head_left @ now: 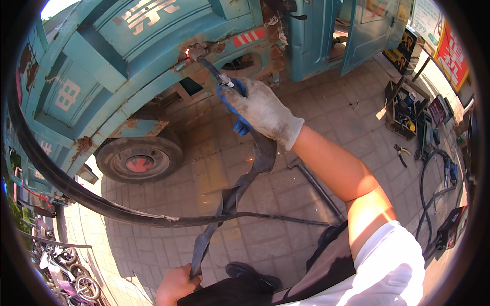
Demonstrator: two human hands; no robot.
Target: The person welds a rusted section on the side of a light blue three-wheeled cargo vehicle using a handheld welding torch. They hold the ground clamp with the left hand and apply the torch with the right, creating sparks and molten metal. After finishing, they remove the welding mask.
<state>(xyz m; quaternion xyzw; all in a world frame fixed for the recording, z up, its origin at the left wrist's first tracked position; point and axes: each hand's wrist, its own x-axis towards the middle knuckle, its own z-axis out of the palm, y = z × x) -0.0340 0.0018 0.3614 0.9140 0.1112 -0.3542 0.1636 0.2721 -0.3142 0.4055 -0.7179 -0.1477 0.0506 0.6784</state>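
Nearest you, a thick dark bar or hose [92,203] bows in from the left before the teal truck [130,97]; your bare left grip [176,285] is clenched round a dark cable [202,244], your gloved right grip [263,109] grasps the torch [207,67], its head at the truck's glowing spot [187,52]; hammer [319,189], pliers [401,154] and toolbox [395,125] lie rightward

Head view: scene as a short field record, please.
right hand: gloved, gripping a torch-like tool
left hand: bare, holding a dark sleeve that runs up to the right hand
tool end: bright glow at the rusted side of a teal truck; contact unclear
on paving: hammer, pliers
far right: open toolbox
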